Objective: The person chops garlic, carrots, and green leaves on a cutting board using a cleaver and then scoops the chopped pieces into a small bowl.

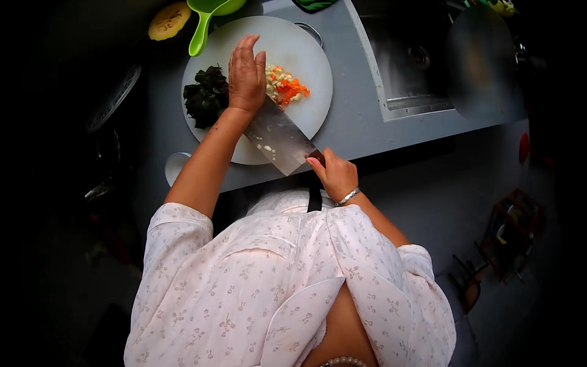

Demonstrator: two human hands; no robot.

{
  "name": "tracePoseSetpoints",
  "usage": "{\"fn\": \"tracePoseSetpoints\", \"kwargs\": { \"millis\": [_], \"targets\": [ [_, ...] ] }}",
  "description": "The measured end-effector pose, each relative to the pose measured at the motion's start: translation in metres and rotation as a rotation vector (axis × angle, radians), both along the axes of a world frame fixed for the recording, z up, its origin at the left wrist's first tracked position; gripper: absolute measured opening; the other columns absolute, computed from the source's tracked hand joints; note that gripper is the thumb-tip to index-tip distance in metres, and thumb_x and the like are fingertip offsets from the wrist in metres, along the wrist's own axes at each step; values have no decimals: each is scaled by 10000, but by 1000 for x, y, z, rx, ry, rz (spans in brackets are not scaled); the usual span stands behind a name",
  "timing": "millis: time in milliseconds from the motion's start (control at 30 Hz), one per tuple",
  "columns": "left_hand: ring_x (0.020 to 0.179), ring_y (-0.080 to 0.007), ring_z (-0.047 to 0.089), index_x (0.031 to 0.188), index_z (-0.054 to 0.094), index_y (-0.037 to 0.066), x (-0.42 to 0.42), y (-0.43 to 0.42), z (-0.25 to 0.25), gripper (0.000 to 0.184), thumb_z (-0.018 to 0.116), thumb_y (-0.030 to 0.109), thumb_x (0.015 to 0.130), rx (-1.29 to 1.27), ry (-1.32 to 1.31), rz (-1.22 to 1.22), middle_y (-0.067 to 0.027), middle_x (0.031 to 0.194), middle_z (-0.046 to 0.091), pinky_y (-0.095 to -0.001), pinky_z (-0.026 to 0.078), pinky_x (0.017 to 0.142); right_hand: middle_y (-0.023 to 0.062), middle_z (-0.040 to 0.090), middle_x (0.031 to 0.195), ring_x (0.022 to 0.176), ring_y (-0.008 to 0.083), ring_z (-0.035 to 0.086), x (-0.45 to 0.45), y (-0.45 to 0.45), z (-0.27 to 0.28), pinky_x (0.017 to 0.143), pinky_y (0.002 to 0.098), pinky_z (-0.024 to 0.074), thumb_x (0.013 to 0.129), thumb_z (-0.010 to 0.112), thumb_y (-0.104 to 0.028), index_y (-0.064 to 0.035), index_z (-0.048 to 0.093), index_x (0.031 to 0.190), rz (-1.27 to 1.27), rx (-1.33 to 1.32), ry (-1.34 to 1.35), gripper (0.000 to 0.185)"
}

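My right hand is closed around the dark handle of a cleaver. The broad blade lies over a round white cutting board, its far end near the chopped orange and pale vegetable bits. A few pale bits stick to the blade. My left hand is over the board beside the chopped bits, fingers stretched out and thumb apart, holding nothing that I can see. Left of that hand sits a heap of dark leafy greens. The palm side and the blade's far tip are partly hidden.
A green ladle-like scoop overlaps the board's far left edge, next to a cut yellow squash. A white bowl stands at the near left. The sink is at the right of the grey counter.
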State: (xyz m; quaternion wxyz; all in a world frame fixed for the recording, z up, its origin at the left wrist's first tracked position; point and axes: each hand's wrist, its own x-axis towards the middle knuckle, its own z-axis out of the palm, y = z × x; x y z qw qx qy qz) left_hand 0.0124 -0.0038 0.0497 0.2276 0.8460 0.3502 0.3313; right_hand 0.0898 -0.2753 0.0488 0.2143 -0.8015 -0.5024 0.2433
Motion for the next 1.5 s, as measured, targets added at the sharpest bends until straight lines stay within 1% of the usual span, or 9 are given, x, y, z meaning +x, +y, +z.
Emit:
{"fn": "tracePoseSetpoints", "kwargs": {
  "millis": [267,533,733,933,1133,1267,1400,1467,1500],
  "targets": [
    [1270,-340,409,1317,415,46,16,-29,-26,399,509,119,937,112,205,-7,-169,1334,460,-435,265,1107,161,610,598,556,366,610,2,-25,-5,482,451,468,913,519,-523,-61,507,761,-73,-107,35,487],
    [1416,-268,207,1409,312,102,26,-38,-42,478,463,211,969,-3,311,173,-133,1469,302,-462,72,1169,184,609,602,559,381,615,8,-26,-26,493,463,481,908,519,-534,-45,503,765,-60,-123,106,510],
    [1430,-236,193,1433,290,131,28,-40,-42,507,468,233,969,-16,424,217,-92,1477,305,-454,52,1173,173,606,601,539,370,615,18,-23,-20,484,447,491,899,547,-518,-42,484,774,-10,-146,177,497],
    [1352,-249,334,1384,359,106,30,-37,-43,446,472,214,967,64,445,191,-99,1412,403,-466,107,1157,158,606,598,531,354,613,22,-20,-25,476,429,485,880,602,-481,-39,493,790,6,-145,207,464],
    [1339,-256,347,1377,368,105,28,-35,-45,440,461,250,972,85,406,200,-105,1398,414,-472,124,1150,149,602,580,524,338,623,21,-18,-20,452,420,488,873,589,-513,-50,479,756,-1,-137,119,490],
    [1370,-263,300,1384,346,103,25,-32,-37,488,494,289,957,39,331,176,-104,1404,401,-492,101,1150,170,610,613,571,377,617,23,-21,-14,509,448,485,905,548,-505,-48,515,802,-1,-131,121,470],
    [1321,-299,369,1343,415,92,17,-11,16,442,451,333,974,72,-47,102,-129,1339,474,-488,169,1130,175,619,626,579,384,615,31,-20,10,506,464,469,903,525,-536,-64,535,790,-47,-63,89,486],
    [1225,-318,465,1267,502,84,-1,10,45,356,454,298,987,199,-184,73,-150,1260,539,-429,298,1067,171,620,629,605,382,621,36,-17,26,524,460,471,906,519,-538,-74,580,851,-76,-59,35,472],
    [1197,-321,486,1240,522,69,-12,14,60,329,460,273,989,113,-257,91,-156,1243,547,-405,336,1033,165,621,629,603,380,621,40,-13,31,523,456,472,905,532,-525,-71,581,857,-87,-3,27,459]
  ]
}}
